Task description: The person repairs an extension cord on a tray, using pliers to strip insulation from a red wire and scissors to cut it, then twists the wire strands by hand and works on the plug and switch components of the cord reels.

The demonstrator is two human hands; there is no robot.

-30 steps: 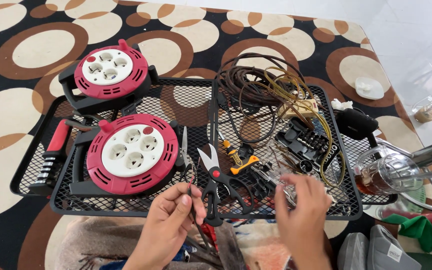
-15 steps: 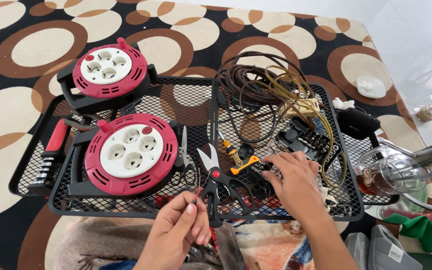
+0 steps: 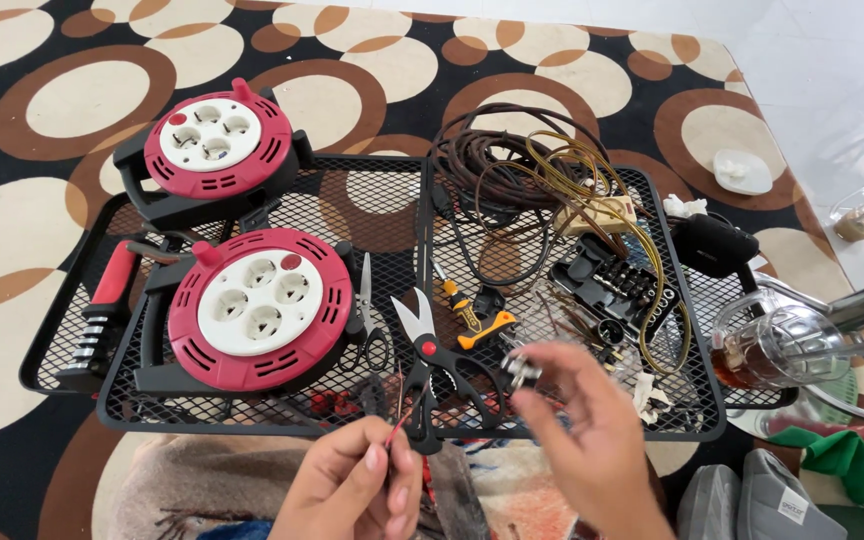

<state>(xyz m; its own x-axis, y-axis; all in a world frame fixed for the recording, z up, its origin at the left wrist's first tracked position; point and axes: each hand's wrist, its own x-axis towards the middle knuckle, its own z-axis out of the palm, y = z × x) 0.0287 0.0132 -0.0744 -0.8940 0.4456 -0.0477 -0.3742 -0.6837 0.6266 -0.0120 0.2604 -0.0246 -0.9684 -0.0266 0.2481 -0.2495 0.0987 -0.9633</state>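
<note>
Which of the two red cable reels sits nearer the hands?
The front cable reel, lying on the mesh tray beside the scissors; the other reel sits farther back, at the tray's far-left corner.

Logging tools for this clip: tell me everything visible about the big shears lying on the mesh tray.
The shears have pale metal blades, slightly parted, pointing away from the person, a red pivot and black loop handles. They lie flat on the black mesh tray near its front edge, between small scissors and an orange-handled tool. Neither hand touches them.
</note>
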